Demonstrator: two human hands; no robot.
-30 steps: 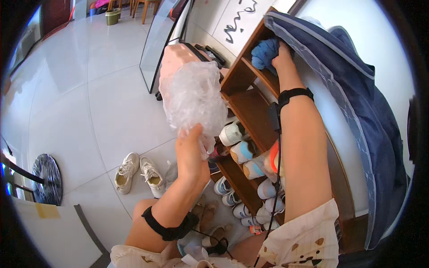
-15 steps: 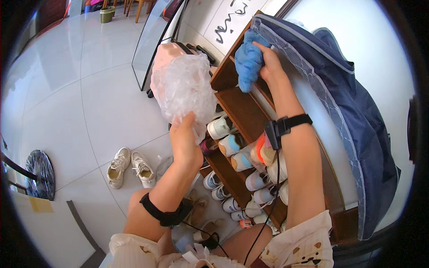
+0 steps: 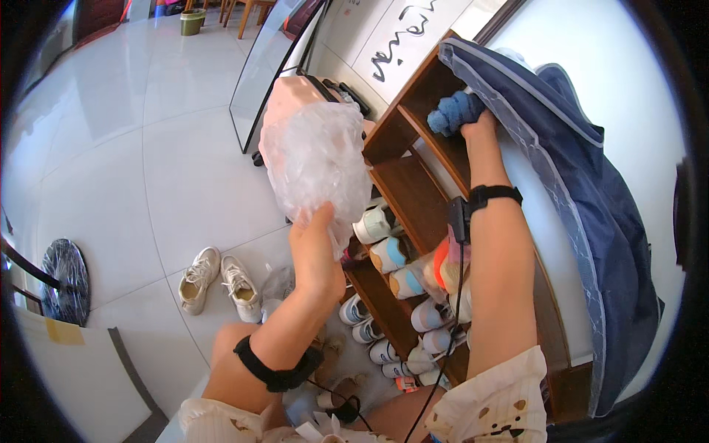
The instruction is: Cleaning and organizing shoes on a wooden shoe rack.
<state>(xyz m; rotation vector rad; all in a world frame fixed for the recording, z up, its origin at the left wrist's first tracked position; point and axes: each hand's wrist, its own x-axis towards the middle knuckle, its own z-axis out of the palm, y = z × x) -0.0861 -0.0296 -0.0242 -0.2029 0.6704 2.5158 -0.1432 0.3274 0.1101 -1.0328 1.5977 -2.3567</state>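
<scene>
My left hand [image 3: 313,240] grips a crumpled, see-through plastic bag [image 3: 317,159], held up in front of a pink suitcase [image 3: 288,96]. Stretched out at the far right, my right hand [image 3: 478,127] is closed on a fuzzy blue cloth [image 3: 452,112]. The cloth is inside an upper compartment of the brown wooden shoe rack [image 3: 406,192]. My right fingers are partly hidden behind the cloth and the rack cover. A navy fabric cover [image 3: 569,184] with a grey edge is folded back over the rack's right side, next to my right forearm.
Several shoes [image 3: 389,255] fill the lower shelves. A pair of off-white sneakers [image 3: 199,280] stands on the tiled floor to the left. Behind the suitcase leans a framed glass panel [image 3: 258,81]. A green bin [image 3: 192,22] stands far back. A cable [image 3: 458,295] hangs from my right wrist strap.
My right hand has moved the blue cloth rightward and down, deeper into the upper compartment. The cloth looks more bunched. My left hand still holds the bag; the view has shifted slightly.
</scene>
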